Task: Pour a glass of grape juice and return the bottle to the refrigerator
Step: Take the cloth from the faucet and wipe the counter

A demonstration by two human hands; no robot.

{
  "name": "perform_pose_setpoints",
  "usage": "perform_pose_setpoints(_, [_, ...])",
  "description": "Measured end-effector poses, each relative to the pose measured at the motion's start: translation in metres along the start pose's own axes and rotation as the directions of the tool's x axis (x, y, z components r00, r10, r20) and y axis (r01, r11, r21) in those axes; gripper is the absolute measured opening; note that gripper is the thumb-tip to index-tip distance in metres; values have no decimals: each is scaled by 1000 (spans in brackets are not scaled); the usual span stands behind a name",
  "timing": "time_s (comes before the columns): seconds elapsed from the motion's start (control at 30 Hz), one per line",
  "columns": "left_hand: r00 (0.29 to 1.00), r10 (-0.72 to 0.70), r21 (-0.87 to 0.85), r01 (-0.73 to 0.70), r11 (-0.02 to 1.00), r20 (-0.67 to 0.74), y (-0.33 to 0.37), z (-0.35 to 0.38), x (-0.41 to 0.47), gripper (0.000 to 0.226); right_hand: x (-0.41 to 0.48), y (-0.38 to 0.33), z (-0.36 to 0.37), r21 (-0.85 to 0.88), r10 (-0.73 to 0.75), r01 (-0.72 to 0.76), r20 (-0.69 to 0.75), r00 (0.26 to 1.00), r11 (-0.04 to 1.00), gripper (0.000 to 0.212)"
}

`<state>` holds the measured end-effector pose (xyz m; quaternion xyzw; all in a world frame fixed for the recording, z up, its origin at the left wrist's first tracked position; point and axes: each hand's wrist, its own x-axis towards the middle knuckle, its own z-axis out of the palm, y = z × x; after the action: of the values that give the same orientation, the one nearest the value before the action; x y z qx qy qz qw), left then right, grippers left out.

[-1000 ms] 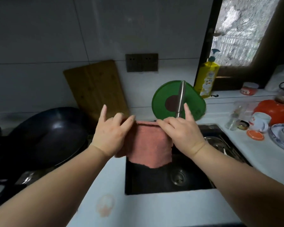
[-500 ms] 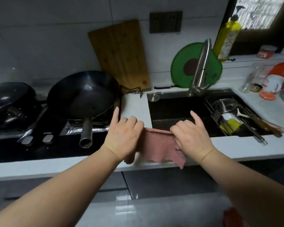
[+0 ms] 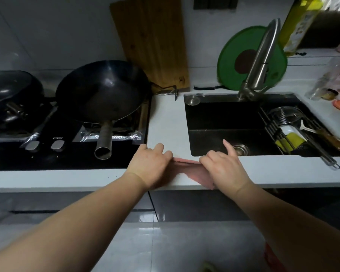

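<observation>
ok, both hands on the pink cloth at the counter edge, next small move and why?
Probably let go. The cloth already lies on the counter between stove and sink, pinched by the left hand and right hand, with one corner hanging over the front edge.

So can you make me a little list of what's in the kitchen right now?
hands: left hand and right hand both hold a pink cloth
cloth: spread on the counter edge, partly hanging over
wok: on the stove, looks empty
sink: faucet above, no water seen running
juice bottle and glass: not seen
</observation>
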<state>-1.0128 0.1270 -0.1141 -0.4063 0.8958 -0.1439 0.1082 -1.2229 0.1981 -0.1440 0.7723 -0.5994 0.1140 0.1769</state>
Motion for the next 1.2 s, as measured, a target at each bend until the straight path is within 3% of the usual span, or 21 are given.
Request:
perform_pose_setpoints(0.1, [988,22,-3,-23,1000,-154,3,3,6,30,6,2,13,-18,12,-12,-7,1000,1000,10])
perform_pose_setpoints(0.2, [939,48,-51,-69,996,-340,2,10,3,29,-1,9,32,28,6,-6,-26,1000,1000,21])
perform_pose_setpoints(0.27, [948,61,-40,-78,996,-312,1,16,-4,9,-5,10,39,61,-25,31,-101,995,998,15])
perform_pose_setpoints(0.37, [961,17,-30,-27,999,-277,-1,17,-9,25,-5,11,43,99,-71,91,-190,979,991,15])
perform_pose_setpoints(0.43, [943,-19,-34,8,999,-333,-5,19,-11,20,-4,12,45,104,-102,124,-195,976,987,10])
perform_pose_setpoints(0.6, [922,-5,-12,0,1000,-388,-6,40,-14,6,-1,15,56,29,-192,196,-109,975,980,12])
perform_pose_setpoints(0.73, [932,-28,19,37,999,-361,-4,61,4,8,11,13,74,-33,-140,138,-53,989,990,13])
perform_pose_setpoints(0.93, [902,-223,-15,234,972,-369,7,89,48,38,47,6,92,-162,17,-18,-7,1000,987,30])
perform_pose_setpoints(1.07, [885,-241,-119,210,970,-398,40,124,49,46,31,-17,114,-78,-33,38,71,997,996,22])
perform_pose_setpoints(1.2, [869,-403,-227,347,910,-287,44,132,44,34,6,-29,128,83,-16,-7,275,961,997,34])
